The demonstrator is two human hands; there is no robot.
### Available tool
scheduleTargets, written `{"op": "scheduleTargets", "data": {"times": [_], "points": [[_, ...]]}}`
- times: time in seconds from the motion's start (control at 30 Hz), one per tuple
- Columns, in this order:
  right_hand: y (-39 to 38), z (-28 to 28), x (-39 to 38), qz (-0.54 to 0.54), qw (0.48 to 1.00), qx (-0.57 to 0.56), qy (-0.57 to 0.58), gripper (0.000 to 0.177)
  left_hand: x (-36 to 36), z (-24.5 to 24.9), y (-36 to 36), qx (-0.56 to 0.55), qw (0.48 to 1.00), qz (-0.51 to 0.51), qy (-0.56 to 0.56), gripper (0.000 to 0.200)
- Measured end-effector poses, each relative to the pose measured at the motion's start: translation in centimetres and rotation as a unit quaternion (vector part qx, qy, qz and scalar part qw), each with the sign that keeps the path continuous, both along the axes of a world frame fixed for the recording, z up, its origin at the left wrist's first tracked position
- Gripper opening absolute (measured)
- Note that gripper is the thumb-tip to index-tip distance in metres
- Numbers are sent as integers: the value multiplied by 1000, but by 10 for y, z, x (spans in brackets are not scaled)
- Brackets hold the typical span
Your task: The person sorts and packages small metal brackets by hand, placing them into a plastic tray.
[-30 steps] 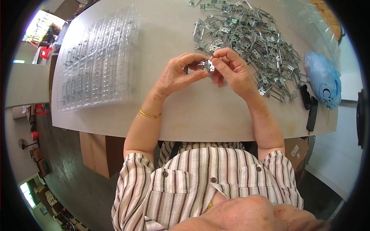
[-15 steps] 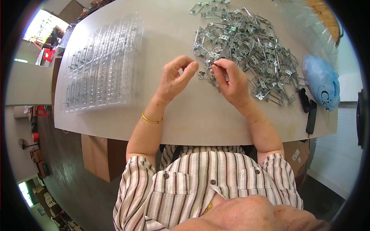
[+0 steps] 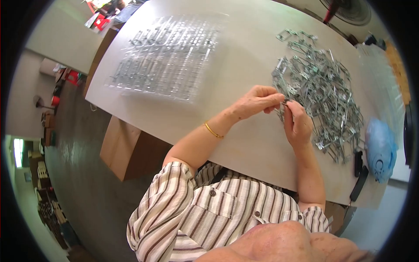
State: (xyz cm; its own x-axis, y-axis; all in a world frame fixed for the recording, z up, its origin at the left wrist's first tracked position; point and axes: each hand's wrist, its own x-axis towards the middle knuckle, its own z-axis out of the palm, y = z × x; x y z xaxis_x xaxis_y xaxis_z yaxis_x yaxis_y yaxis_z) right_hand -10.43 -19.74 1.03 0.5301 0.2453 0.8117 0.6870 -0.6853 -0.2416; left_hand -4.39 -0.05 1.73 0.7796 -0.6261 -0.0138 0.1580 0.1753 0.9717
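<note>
My left hand (image 3: 260,101) and my right hand (image 3: 299,125) meet fingertip to fingertip at the near left edge of a metal pile. Between them is a small thin metal part (image 3: 284,104), pinched by both hands and mostly covered by the fingers. The pile of loose silvery metal brackets (image 3: 323,87) lies tangled just beyond and to the right of my hands. At the left, a stack of clear plastic trays (image 3: 163,59) has rows of slots with metal pieces visible in them.
A blue plastic bag (image 3: 380,150) and a black tool (image 3: 358,183) lie at the table's right side. Clear plastic sheeting (image 3: 384,83) covers the far right edge. A cardboard box (image 3: 131,148) stands below the table (image 3: 235,144), and a fan (image 3: 351,11) is behind it.
My view has turned, so the table appears tilted. My left hand, apart from the right before, has come over to it and now pinches at the small part too.
</note>
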Motion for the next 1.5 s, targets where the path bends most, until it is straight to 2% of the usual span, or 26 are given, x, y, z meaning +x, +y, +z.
{"op": "scheduleTargets", "data": {"times": [0.23,0.43,0.83,1.03,1.13,1.2,1.3,1.5], "points": [[0,-2,-1,-10,1000,-7,-14,25,2,-5,3,-72,996,-23,52,29],[2,0,0,-6,1000,-9,-13,25,5,-6,5,-77,996,-28,29,27],[3,-2,4,-7,997,74,10,14,6,10,3,112,981,106,-117,28],[20,-12,-2,61,993,53,80,20,5,22,6,202,909,183,-316,22],[31,-7,-9,122,987,-10,107,22,-2,38,9,276,828,225,-432,19],[38,-4,-13,182,974,-61,122,22,-8,54,18,308,806,243,-443,19],[58,-12,-19,246,952,-72,168,16,-10,75,43,348,777,268,-451,18],[117,-5,-43,370,898,-36,236,10,-8,128,110,468,693,311,-452,15]]}}
